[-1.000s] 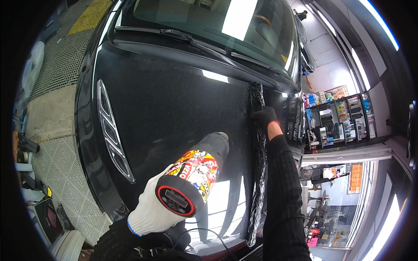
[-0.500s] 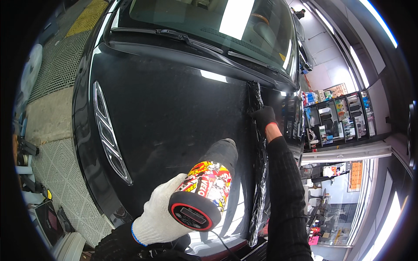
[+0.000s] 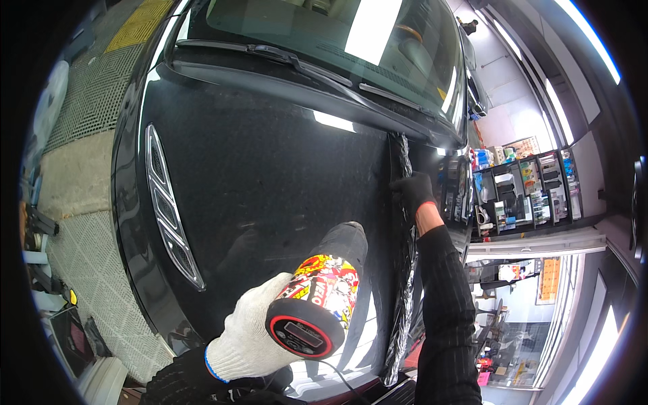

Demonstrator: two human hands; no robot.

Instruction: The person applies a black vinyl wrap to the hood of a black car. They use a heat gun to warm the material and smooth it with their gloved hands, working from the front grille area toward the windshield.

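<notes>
Left hand (image 3: 246,334) in white glove, grip closed around a sticker-covered heat gun (image 3: 322,293), nozzle aimed at the black car hood (image 3: 270,175) (near its front edge). Right hand (image 3: 413,192) in black glove, fingers pinched shut on the crinkled film strip (image 3: 405,270) running along the hood's right edge

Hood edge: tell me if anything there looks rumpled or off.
Yes. The film strip along the hood edge is crinkled and loose, not flat. The right hand grips its upper part; the left hand holds a heat gun.
</notes>
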